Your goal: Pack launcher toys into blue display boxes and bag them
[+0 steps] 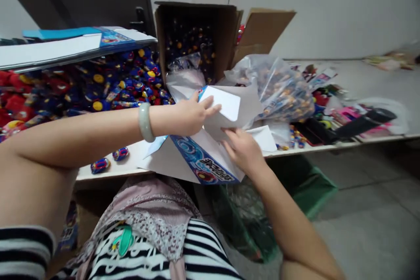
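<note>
A partly folded white cardboard box (216, 140) with a blue printed band lies at the table's front edge, its printed side facing me. My left hand (190, 116), a pale bangle on the wrist, rests with fingers spread on a white flap (226, 104) at the box's far side. Lower right, my right hand (244, 146) grips the box's panel edge between thumb and fingers; part of its grip is hidden behind the card. Two small blue-and-red wrapped pieces (100, 165) lie on the table left of the box.
A heap of blue, red and yellow wrapped pieces (131, 81) covers the left side, with flat printed cards (65, 48) on top. Behind stands an open brown carton (236, 30). A filled clear bag (285, 89) and a black cylinder (365, 122) are to the right; a green bag (305, 188) hangs below.
</note>
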### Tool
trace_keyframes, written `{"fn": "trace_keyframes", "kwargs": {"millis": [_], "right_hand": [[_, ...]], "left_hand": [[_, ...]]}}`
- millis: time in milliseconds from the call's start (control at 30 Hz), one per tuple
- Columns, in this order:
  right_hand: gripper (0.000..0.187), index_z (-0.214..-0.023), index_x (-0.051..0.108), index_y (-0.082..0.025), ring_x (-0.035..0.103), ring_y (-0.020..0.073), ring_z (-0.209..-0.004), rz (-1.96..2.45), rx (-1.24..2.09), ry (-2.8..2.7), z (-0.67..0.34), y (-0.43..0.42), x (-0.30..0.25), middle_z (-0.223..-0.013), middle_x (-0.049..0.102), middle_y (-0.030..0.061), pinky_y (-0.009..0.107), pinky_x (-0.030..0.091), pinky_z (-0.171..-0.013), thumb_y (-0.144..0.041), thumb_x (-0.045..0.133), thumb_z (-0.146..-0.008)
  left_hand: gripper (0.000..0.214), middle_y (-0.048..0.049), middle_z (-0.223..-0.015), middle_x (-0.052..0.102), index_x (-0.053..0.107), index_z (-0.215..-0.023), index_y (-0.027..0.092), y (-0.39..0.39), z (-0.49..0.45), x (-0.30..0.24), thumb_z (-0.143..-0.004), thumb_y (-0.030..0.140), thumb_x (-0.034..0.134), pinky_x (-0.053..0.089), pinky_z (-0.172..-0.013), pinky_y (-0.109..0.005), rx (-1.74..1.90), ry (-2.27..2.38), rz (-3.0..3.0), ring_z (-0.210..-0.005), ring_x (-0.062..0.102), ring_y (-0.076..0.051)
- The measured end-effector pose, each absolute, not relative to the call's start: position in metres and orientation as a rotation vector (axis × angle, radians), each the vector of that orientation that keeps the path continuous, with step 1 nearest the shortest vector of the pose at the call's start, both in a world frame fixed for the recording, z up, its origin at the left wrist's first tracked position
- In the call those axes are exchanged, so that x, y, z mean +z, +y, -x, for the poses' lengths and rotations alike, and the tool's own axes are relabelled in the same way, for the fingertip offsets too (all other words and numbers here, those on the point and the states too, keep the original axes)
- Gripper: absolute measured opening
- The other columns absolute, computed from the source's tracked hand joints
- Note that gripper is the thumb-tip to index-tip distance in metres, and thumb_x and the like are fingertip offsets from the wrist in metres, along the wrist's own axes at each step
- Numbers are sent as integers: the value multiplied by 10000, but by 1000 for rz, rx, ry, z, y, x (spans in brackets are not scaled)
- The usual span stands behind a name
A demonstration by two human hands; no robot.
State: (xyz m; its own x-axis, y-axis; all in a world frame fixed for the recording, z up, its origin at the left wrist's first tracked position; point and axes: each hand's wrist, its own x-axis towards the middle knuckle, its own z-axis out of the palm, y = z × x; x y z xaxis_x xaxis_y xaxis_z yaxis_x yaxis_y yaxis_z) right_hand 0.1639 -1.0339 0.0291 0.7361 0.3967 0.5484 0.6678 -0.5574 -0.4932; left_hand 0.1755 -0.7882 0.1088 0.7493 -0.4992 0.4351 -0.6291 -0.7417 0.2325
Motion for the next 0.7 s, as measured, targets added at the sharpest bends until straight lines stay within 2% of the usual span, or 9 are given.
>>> {"fn": "trace_keyframes", "kwargs": {"millis": [100, 133, 200, 267, 367, 467, 533, 600, 700], "right_hand": [[283, -1081, 667, -236, 657, 254, -999, 1721, -1295, -200, -151, -1083, -1, -1032, 694, 107, 478, 502, -979, -440, 585, -903], [327, -1098, 639, -230, 658, 236, -935, 1522, -1349, 1, -153, -1090, -13, -1013, 683, 96, 471, 523, -928, -476, 579, -891], [415, -1086, 625, -222, 650, 206, -831, 1349, -1124, 186, -160, -1087, -34, -969, 677, 68, 440, 552, -829, -555, 579, -842], [427, -1041, 673, -219, 660, 202, -876, 1432, -785, 58, -166, -1067, -43, -977, 696, 62, 429, 547, -871, -578, 571, -834], [312, -912, 766, -234, 665, 216, -1010, 1779, -291, -423, -167, -1031, -31, -1004, 735, 66, 427, 493, -1019, -507, 649, -818], [230, -835, 790, -227, 682, 212, -945, 1956, 76, -682, -172, -1022, -8, -952, 759, 66, 432, 506, -1005, -432, 693, -798], [274, -868, 781, -191, 677, 187, -800, 1893, -20, -576, -191, -1033, 5, -864, 749, 63, 410, 554, -882, -436, 675, -809], [345, -968, 751, -160, 657, 161, -737, 1708, -461, -258, -222, -1050, 17, -849, 729, 57, 378, 560, -810, -455, 609, -858], [381, -1103, 688, -151, 682, 162, -882, 1418, -793, 97, -273, -1072, 39, -1008, 725, 80, 384, 544, -893, -443, 532, -915]], "left_hand": [[252, -128, -1193, 678, 744, -985, 218, -777, -163, 113, -759, 328, 727, 188, -1204, -656, 249, -1134, -2562, -1417, 386, -467], [188, -118, -1093, 703, 746, -913, 225, -774, -163, 114, -751, 318, 729, 158, -1207, -668, 213, -1186, -2555, -1409, 392, -467], [62, -101, -904, 707, 718, -765, 227, -770, -169, 112, -752, 288, 710, 151, -1202, -677, 179, -1220, -2562, -1386, 409, -454], [140, -103, -778, 678, 667, -654, 219, -770, -182, 104, -764, 304, 690, 204, -1187, -671, 186, -1184, -2601, -1344, 440, -436], [274, -122, -681, 626, 590, -548, 208, -772, -202, 94, -768, 349, 668, 239, -1157, -690, 214, -1200, -2652, -1245, 498, -434], [286, -113, -620, 576, 501, -477, 202, -767, -207, 94, -694, 267, 676, 211, -1143, -726, 186, -1271, -2631, -1149, 539, -437], [273, -100, -605, 553, 470, -468, 199, -762, -201, 98, -656, 202, 669, 191, -1148, -732, 212, -1238, -2571, -1121, 552, -429], [220, -100, -646, 578, 508, -500, 203, -757, -191, 102, -662, 185, 656, 179, -1165, -717, 226, -1219, -2554, -1151, 544, -427], [77, -112, -778, 648, 653, -662, 226, -755, -178, 106, -733, 242, 626, 231, -1173, -668, 138, -1266, -2698, -1249, 496, -417]]}}
